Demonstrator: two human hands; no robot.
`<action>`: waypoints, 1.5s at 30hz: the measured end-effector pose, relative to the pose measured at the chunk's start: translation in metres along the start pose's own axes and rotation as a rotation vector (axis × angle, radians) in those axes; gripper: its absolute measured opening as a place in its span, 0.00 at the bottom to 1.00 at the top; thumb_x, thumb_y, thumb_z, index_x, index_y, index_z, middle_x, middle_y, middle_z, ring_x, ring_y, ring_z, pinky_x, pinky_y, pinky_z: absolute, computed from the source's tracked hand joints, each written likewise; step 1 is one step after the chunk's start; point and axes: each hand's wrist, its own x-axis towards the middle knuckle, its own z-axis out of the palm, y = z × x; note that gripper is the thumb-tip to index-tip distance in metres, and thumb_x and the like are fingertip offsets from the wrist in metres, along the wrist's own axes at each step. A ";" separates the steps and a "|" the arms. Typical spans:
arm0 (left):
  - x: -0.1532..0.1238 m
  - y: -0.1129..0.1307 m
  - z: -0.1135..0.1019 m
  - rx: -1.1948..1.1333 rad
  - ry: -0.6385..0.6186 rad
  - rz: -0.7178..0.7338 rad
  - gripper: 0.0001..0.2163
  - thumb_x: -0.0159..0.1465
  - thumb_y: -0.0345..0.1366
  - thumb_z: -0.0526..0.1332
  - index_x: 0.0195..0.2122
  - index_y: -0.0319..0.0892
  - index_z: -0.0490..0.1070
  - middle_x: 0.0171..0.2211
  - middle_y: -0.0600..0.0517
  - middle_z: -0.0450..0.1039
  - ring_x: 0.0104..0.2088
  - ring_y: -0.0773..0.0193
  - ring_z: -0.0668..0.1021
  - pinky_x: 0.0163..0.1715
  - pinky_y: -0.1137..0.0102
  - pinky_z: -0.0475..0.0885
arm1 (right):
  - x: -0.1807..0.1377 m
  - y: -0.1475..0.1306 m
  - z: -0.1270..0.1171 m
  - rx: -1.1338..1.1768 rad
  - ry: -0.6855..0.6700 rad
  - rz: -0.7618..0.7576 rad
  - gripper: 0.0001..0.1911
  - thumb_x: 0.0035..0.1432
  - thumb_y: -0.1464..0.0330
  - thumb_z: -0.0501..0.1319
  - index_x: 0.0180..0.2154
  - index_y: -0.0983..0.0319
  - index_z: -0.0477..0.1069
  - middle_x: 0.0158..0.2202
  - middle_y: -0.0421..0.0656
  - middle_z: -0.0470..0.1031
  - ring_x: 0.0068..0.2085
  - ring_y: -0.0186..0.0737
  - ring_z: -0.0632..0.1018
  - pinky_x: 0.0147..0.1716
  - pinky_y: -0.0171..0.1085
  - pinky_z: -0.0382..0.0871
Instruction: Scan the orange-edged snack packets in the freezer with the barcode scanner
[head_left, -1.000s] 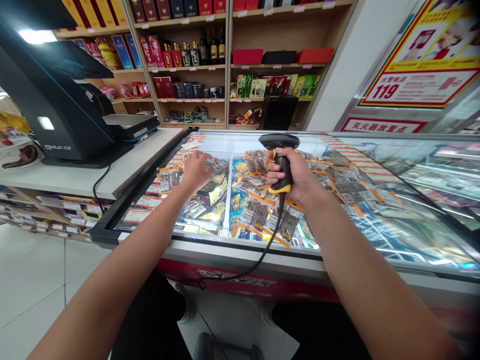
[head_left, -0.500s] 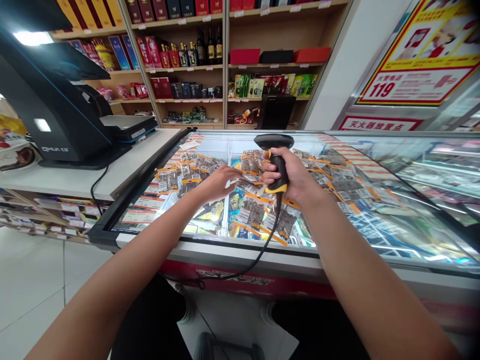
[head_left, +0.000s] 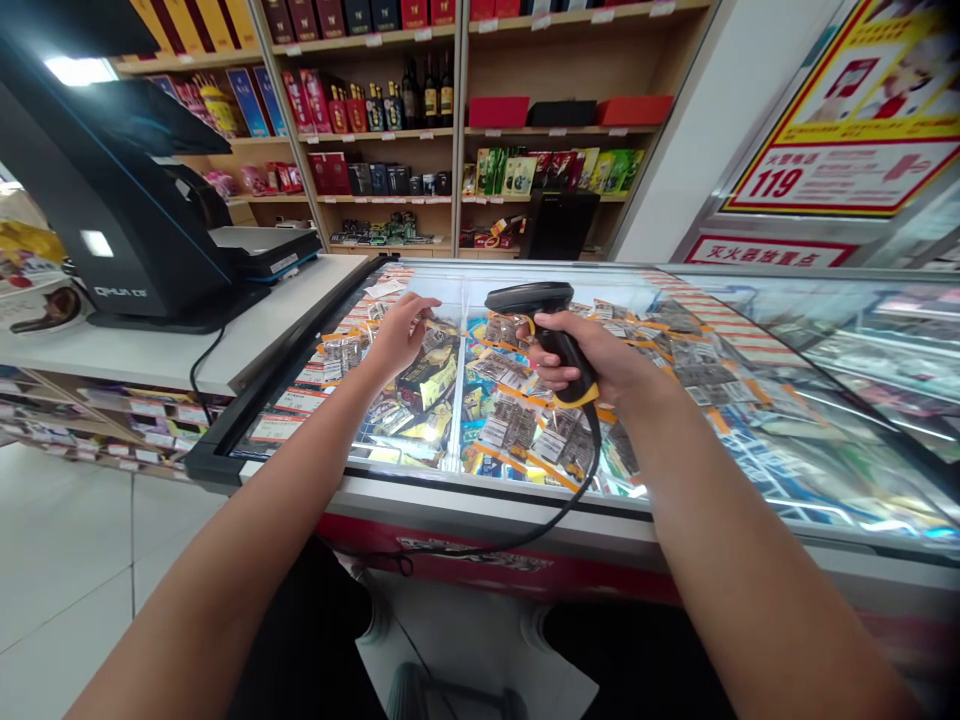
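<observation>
My right hand (head_left: 585,355) grips a black and yellow handheld barcode scanner (head_left: 562,340) by its handle, its head tilted to the left above the packets. A black cord hangs from the scanner down over the freezer's front edge. Flat clear snack packets with orange edges (head_left: 510,420) are spread over the glass top below it. My left hand (head_left: 401,335) is low over the left group of packets (head_left: 341,352), fingers bent and thumb apart from the index finger. It hides some packets, and whether it touches one is unclear.
Colourful packages (head_left: 431,385) show through the glass of the chest freezer (head_left: 480,487). A checkout machine (head_left: 150,230) stands on the white counter (head_left: 247,340) at left. Behind are shelves with boxes and bottles (head_left: 431,95). Red price strips (head_left: 289,405) line the freezer's left side.
My left hand has moved left and away from the scanner, its fingers now more bent. The scanner has tilted, with its head shifted left and its handle end right.
</observation>
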 end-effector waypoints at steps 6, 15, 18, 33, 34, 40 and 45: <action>-0.002 -0.004 -0.006 0.051 0.030 0.130 0.17 0.64 0.20 0.57 0.34 0.45 0.83 0.49 0.46 0.73 0.53 0.56 0.78 0.56 0.57 0.75 | 0.000 0.003 0.000 -0.047 -0.038 0.035 0.15 0.61 0.59 0.69 0.36 0.58 0.67 0.22 0.36 0.64 0.17 0.27 0.56 0.15 0.30 0.56; 0.000 -0.003 -0.006 0.094 0.177 0.108 0.17 0.65 0.20 0.58 0.35 0.48 0.83 0.53 0.48 0.74 0.53 0.58 0.79 0.54 0.58 0.77 | 0.008 0.017 0.005 -0.051 -0.167 0.051 0.14 0.63 0.58 0.67 0.36 0.59 0.67 0.20 0.35 0.65 0.16 0.26 0.55 0.15 0.30 0.56; 0.000 0.000 -0.006 0.110 0.201 0.174 0.14 0.66 0.22 0.60 0.35 0.47 0.82 0.49 0.48 0.75 0.51 0.59 0.80 0.52 0.60 0.77 | 0.009 0.019 0.007 -0.021 -0.204 0.013 0.15 0.62 0.57 0.67 0.36 0.60 0.67 0.20 0.34 0.64 0.16 0.25 0.54 0.16 0.30 0.54; -0.001 0.007 0.002 0.080 0.196 0.361 0.13 0.69 0.22 0.59 0.33 0.45 0.78 0.49 0.47 0.74 0.47 0.62 0.81 0.45 0.65 0.79 | 0.010 0.019 0.008 -0.008 -0.236 -0.044 0.15 0.62 0.57 0.67 0.38 0.60 0.67 0.19 0.33 0.64 0.16 0.25 0.54 0.17 0.29 0.53; -0.001 0.007 0.002 0.085 0.196 0.356 0.13 0.69 0.21 0.59 0.33 0.45 0.78 0.49 0.47 0.74 0.47 0.62 0.81 0.45 0.65 0.78 | 0.010 0.019 0.008 -0.008 -0.238 -0.042 0.15 0.62 0.57 0.67 0.38 0.60 0.67 0.19 0.33 0.64 0.16 0.25 0.54 0.17 0.29 0.53; -0.001 0.008 -0.003 0.162 0.197 0.279 0.11 0.67 0.22 0.60 0.33 0.45 0.77 0.50 0.46 0.72 0.50 0.60 0.78 0.49 0.63 0.76 | 0.009 0.018 0.009 0.016 -0.210 -0.058 0.15 0.62 0.58 0.68 0.38 0.59 0.67 0.19 0.32 0.64 0.16 0.25 0.54 0.17 0.29 0.54; -0.005 -0.002 -0.017 0.416 0.327 -0.109 0.11 0.65 0.24 0.61 0.33 0.46 0.79 0.51 0.44 0.73 0.51 0.49 0.74 0.53 0.50 0.71 | 0.009 0.012 0.007 0.121 -0.106 -0.102 0.15 0.59 0.60 0.69 0.40 0.60 0.68 0.21 0.32 0.63 0.16 0.25 0.55 0.17 0.28 0.56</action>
